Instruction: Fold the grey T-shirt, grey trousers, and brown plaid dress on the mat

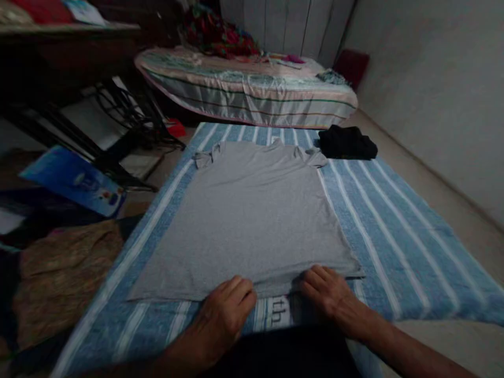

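Observation:
A grey T-shirt [252,215] lies spread flat on a blue and white striped cloth [394,231], its collar and short sleeves at the far end and its hem towards me. My left hand [230,310] is at the middle of the hem, fingers curled and closed on the edge. Further right along the same hem, my right hand [325,291] also has its fingers bent round the fabric. The fingertips of both hands are partly hidden. Beyond the right sleeve sits a folded black garment [347,143].
A bed with a striped satin cover [252,92] stands at the back, a bundle of red patterned cloth [220,34] on it. To the left are a table with a dark iron stand [118,105], a blue printed box [76,178] and brown cloth [71,278]. A pale wall [441,94] runs along the right.

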Demonstrator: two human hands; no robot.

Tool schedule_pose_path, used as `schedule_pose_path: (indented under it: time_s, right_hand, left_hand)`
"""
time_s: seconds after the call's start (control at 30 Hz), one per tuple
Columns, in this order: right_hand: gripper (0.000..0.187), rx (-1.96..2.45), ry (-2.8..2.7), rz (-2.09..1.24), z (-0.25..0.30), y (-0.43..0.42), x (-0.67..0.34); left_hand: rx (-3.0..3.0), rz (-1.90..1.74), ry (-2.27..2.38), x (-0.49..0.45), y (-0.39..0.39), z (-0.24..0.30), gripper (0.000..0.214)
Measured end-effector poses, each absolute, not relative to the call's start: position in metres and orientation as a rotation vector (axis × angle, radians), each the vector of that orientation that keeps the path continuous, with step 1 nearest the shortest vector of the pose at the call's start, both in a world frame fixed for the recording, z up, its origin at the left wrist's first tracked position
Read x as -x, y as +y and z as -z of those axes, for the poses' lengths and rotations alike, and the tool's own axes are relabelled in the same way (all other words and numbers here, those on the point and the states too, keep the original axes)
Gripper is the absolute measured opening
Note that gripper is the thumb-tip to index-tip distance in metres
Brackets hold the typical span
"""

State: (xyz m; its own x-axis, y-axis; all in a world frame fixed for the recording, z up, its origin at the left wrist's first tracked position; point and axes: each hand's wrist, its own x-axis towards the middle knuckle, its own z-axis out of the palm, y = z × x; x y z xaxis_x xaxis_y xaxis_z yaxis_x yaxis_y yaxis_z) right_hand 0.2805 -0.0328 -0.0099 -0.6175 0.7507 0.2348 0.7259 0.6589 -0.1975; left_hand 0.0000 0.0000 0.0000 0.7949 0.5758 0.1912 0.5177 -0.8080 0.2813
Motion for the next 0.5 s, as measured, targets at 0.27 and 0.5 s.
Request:
schedule_pose_path:
  time_s: [0.27,0.5]
  right_hand:
    - [0.015,1.23,-2.604,-0.24,-0.004,-0.039,-0.293]
    - [0.024,1.372,-2.314,-0.086,0.0,-0.026,-0.314]
  left_hand:
    - [-2.682,-0.556,0.807,-0.002,0.006,0.001,0.021]
    - [-2.776,-0.678,0.661,-0.043,0.03,-0.006,0.021]
